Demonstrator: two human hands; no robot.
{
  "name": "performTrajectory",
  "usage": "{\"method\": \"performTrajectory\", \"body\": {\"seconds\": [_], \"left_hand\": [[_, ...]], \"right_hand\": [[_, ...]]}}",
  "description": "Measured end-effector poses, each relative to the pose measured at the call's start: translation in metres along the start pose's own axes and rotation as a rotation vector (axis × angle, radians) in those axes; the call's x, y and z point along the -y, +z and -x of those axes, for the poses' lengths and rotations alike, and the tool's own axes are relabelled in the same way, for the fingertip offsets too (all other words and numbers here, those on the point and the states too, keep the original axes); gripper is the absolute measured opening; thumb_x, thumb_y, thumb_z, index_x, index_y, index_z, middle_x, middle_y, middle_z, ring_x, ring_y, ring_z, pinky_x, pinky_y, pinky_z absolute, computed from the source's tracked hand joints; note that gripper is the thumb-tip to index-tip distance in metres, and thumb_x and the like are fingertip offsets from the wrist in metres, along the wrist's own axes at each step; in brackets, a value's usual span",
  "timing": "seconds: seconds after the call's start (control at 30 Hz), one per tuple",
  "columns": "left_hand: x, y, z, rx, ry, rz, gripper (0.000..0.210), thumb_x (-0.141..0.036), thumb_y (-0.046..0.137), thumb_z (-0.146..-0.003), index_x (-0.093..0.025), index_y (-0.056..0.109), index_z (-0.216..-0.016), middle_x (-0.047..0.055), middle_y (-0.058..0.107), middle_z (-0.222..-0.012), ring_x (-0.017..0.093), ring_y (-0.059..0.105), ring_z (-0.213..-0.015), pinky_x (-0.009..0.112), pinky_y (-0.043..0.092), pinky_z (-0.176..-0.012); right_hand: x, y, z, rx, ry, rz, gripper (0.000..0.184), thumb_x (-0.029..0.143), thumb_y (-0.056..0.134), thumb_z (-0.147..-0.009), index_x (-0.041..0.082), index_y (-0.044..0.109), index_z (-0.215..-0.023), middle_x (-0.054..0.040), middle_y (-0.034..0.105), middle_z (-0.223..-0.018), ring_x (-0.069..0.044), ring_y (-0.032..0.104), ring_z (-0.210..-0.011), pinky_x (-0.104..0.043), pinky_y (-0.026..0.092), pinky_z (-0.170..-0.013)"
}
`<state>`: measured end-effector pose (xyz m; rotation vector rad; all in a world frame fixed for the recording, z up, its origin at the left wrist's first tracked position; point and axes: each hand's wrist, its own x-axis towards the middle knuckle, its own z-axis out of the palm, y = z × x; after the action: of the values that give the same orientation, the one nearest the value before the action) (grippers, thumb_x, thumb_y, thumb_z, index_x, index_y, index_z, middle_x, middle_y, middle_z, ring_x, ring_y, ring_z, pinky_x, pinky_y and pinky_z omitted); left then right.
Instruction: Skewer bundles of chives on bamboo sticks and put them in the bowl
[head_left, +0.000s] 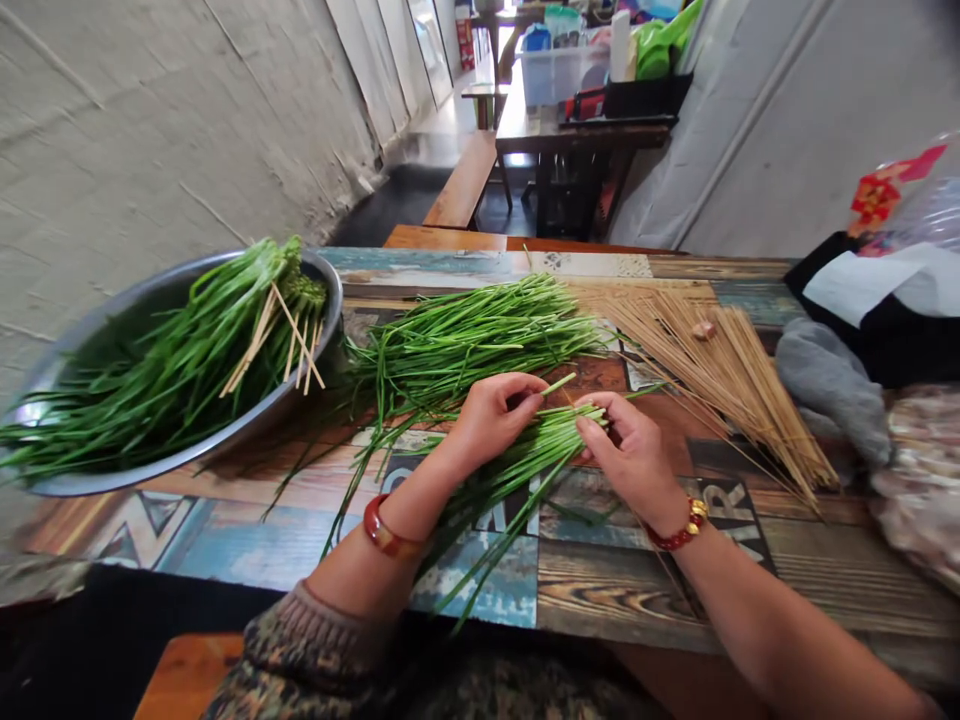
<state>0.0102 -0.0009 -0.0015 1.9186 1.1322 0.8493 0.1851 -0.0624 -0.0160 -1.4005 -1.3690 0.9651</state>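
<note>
My left hand [499, 420] is closed, thumb and finger pinched around a single green chive stalk whose pale end sticks out to the right. My right hand [628, 450] is closed on the pale ends of a small bunch of chives [536, 455]. A thin stick, apparently a bamboo skewer, shows at those ends and below the right wrist; its middle is hidden by the hand. Beyond both hands lies a heap of loose chives [480, 335]. To the right of the right hand, many bamboo skewers [757, 385] are spread on the table.
A metal basin [335, 285] at the left holds chives [187, 340] with skewers through their ends. Along the right side of the patterned table [622, 590] are a grey cloth-like bundle [829, 385] and a bag [919, 480]. Another table [510, 130] and a bench [465, 180] stand behind.
</note>
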Motion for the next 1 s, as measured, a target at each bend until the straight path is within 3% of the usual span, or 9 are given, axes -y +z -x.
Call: {"method": "performTrajectory", "body": {"seconds": [0.13,0.47,0.87,1.0], "left_hand": [[-0.0058,0.0016,0.0011,-0.003,0.033,0.030,0.013,-0.012,0.057,-0.081,-0.011,0.070,-0.084,0.004,0.070,-0.079,0.012,0.060,-0.072,0.022,0.044,-0.068],[-0.0086,0.0035,0.0020,-0.067,0.069,0.040,0.012,-0.021,0.061,-0.083,-0.014,0.071,-0.080,0.003,0.070,-0.076,0.012,0.061,-0.068,0.022,0.045,-0.065],[-0.0083,0.0036,0.0017,-0.098,0.112,0.044,0.010,-0.018,0.063,-0.082,-0.014,0.072,-0.079,0.003,0.069,-0.073,0.011,0.060,-0.066,0.022,0.043,-0.063],[-0.0075,0.0044,0.0018,-0.104,0.130,0.039,0.010,-0.019,0.063,-0.082,-0.015,0.072,-0.078,0.002,0.069,-0.073,0.011,0.059,-0.066,0.022,0.043,-0.063]], "right_hand": [[-0.0006,-0.0003,-0.0020,0.022,-0.042,0.072,0.022,0.028,0.053,-0.084,0.017,0.065,-0.099,-0.0040,0.067,-0.086,-0.012,0.059,-0.059,-0.024,0.051,-0.055],[0.0044,-0.0015,-0.0035,0.069,-0.024,0.088,0.029,0.029,0.052,-0.084,0.016,0.067,-0.106,-0.0017,0.066,-0.077,-0.010,0.056,-0.054,-0.022,0.044,-0.051],[0.0020,-0.0010,-0.0026,0.062,-0.044,0.094,0.033,0.025,0.051,-0.083,0.018,0.068,-0.110,-0.0039,0.071,-0.091,-0.011,0.058,-0.057,-0.023,0.049,-0.054],[0.0018,-0.0009,-0.0025,0.078,-0.038,0.097,0.034,0.025,0.051,-0.083,0.017,0.068,-0.112,-0.0029,0.070,-0.083,-0.011,0.056,-0.054,-0.023,0.047,-0.051]]}}
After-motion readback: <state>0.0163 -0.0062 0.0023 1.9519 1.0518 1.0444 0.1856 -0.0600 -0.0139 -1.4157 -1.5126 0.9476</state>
